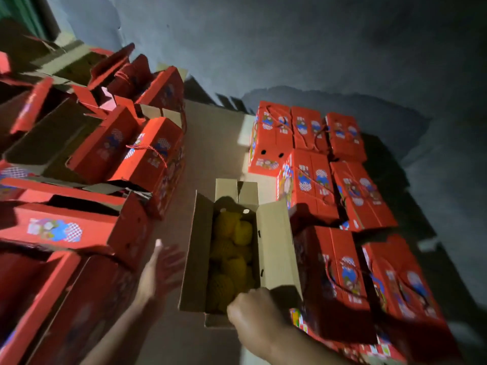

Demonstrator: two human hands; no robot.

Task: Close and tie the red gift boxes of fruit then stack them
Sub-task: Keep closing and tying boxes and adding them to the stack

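Observation:
An open gift box (pixel 274 243) stands on the floor in the middle, its brown inner flaps spread wide. Yellow fruit in net sleeves (pixel 232 256) fills it. My right hand (pixel 253 309) curls over the near end of the box, at its near right corner, and grips the cardboard there. My left hand (pixel 160 270) hovers just left of the box's left flap with fingers spread, blurred by motion and holding nothing. Closed, string-tied red boxes (pixel 313 180) lie in rows to the right.
Several open red boxes (pixel 79 225) with raised flaps crowd the left side, some stacked. A strip of cardboard-covered floor (pixel 213 143) runs between the two groups. A grey wall (pixel 290 43) rises behind. The light is dim.

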